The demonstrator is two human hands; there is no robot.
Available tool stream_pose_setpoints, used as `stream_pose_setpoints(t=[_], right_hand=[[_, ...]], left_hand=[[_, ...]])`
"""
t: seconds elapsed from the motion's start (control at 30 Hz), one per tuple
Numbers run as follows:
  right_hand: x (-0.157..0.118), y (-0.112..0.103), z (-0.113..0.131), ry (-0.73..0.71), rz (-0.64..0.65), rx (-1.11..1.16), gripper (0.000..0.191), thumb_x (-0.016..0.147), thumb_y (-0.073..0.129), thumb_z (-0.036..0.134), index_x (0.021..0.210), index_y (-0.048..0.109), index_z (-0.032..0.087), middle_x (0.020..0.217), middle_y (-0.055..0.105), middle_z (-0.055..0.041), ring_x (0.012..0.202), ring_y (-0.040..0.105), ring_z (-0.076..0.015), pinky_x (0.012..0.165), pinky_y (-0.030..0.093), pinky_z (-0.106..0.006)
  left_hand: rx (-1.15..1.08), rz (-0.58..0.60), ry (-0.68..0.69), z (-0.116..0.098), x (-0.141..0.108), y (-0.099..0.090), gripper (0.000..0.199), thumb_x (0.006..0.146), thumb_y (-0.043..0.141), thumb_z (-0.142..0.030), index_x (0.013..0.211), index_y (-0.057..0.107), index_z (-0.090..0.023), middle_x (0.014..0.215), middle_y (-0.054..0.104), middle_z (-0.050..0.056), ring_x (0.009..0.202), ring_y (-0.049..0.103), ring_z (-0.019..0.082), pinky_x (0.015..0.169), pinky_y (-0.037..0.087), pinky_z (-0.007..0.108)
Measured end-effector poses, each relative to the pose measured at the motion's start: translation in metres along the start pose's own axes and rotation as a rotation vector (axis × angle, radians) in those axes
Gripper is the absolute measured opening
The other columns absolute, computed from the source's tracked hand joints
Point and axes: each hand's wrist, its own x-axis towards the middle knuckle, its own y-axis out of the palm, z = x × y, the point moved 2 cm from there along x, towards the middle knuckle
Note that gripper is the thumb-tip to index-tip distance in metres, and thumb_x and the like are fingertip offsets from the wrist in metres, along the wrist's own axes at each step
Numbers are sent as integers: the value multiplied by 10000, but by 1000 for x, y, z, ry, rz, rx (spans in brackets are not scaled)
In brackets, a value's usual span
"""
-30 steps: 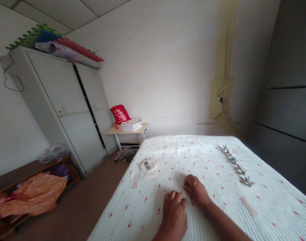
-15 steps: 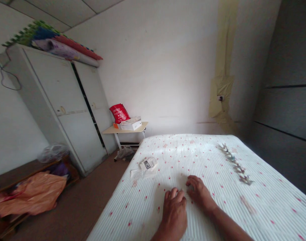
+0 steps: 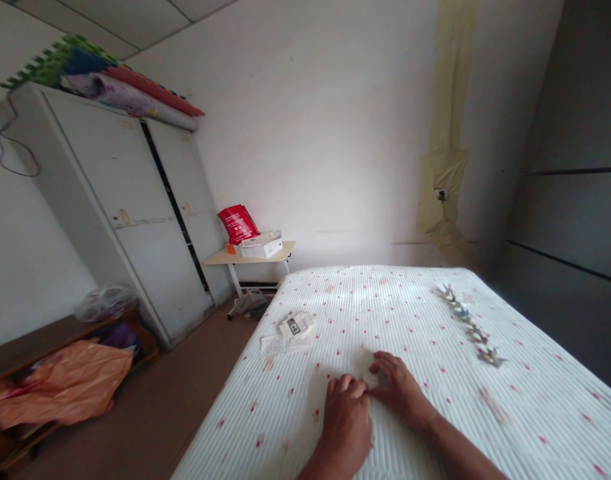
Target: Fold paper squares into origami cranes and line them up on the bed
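Observation:
My left hand (image 3: 346, 420) rests low on the quilted bed cover (image 3: 405, 307), its fingers curled and pressed together. Just to its right is my right hand (image 3: 399, 390), fingers bent and thumb reaching to the left hand's fingertips. A small pale thing shows between the fingertips, mostly hidden and too small to make out. Beyond the hands, to the left, lie white paper sheets (image 3: 285, 347) and a small white packet (image 3: 296, 325) with a dark printed label. Over on the right runs a row of several small folded-paper birds (image 3: 478, 333).
Past the bed's left side, a small table (image 3: 220, 258) holds a red bag (image 3: 239, 223) and a white box (image 3: 261, 249). A grey cabinet (image 3: 130, 200) with rolled mats (image 3: 130, 93) stands left. Orange cloth (image 3: 70, 380) lies on a low wooden piece.
My right thumb has moved left to meet the left fingertips, and the hands are closer together. The papers and folded birds stay where they were.

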Motion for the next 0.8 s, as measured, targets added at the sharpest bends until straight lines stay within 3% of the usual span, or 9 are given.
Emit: stream_pose_setpoints(t=[0.5,0.8], right_hand=[[1,-4,3,19,46,-15,432,535,437,16,891,641,149,1191,546,-105,1111,497,-215,944,373,-296],[1,1,4,31,35,-66,324,605,509,121,899,641,148,1187,545,-125,1101,494,-245,907,395,-317]], left_hand=[[-68,-49,-26,5,3,-2,250,756,455,-75,791,649,-229,879,637,0,900,481,174,874,314,345],[-94,-89,-48,3,5,-1,247,734,450,-59,707,642,-212,843,638,9,880,498,171,834,330,328]])
